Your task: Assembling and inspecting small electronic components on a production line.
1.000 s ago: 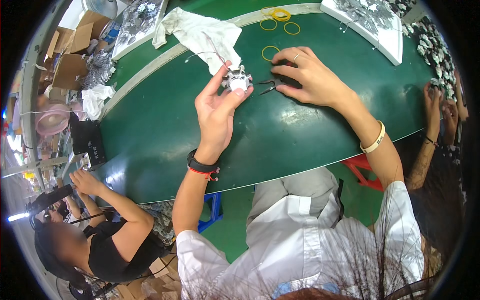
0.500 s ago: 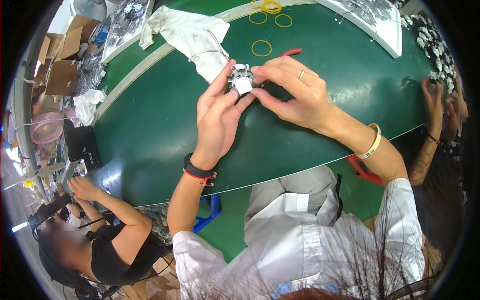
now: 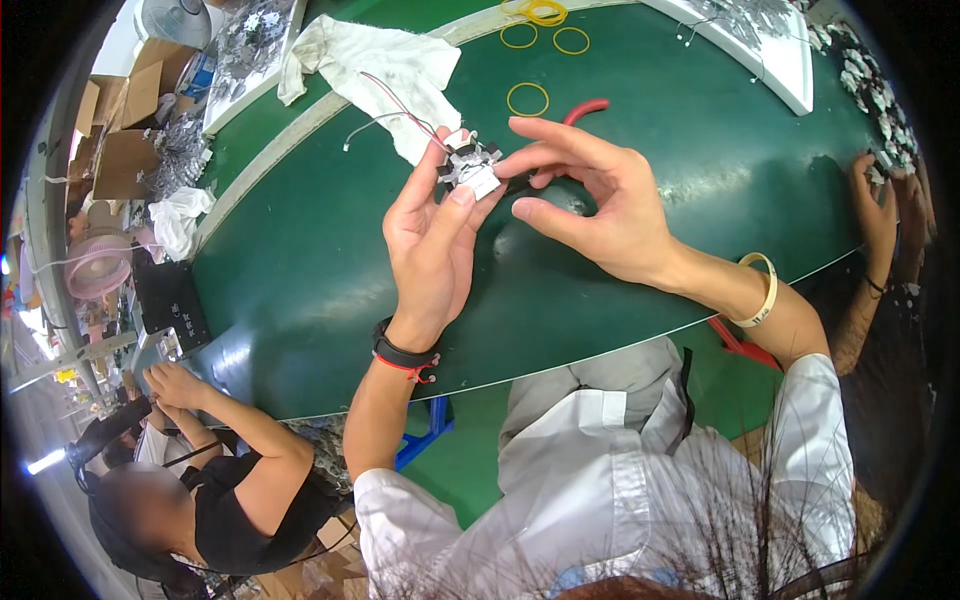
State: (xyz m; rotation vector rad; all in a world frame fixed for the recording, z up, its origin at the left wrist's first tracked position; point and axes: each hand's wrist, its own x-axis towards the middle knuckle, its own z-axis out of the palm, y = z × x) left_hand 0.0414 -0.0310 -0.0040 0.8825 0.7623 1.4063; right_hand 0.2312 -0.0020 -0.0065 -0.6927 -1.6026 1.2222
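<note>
My left hand [image 3: 430, 255] pinches a small silver metal part [image 3: 467, 160] with black bits and a white block on its face, thumb on the block. Thin red and grey wires [image 3: 395, 98] trail from it toward the upper left, over a white cloth [image 3: 375, 65]. My right hand [image 3: 615, 205] is open just to the right, thumb well apart from the fingers. One of its fingertips reaches close to the part's edge; whether it touches, I cannot tell. Beyond that hand a red curved handle [image 3: 585, 110] lies on the green table, the rest of the tool hidden.
Yellow rubber bands [image 3: 528, 99] lie on the green tabletop [image 3: 300, 270]. White trays of metal parts [image 3: 770, 55] stand at the back right and back left. Co-workers sit on both sides, one at the lower left [image 3: 250, 480]. Cardboard boxes [image 3: 125, 160] and a pink fan [image 3: 98, 268] stand left.
My right thumb and fingers have come off the metal part and spread apart. My left hand has shifted slightly left and tilted the part, and the wires now swing farther left.
</note>
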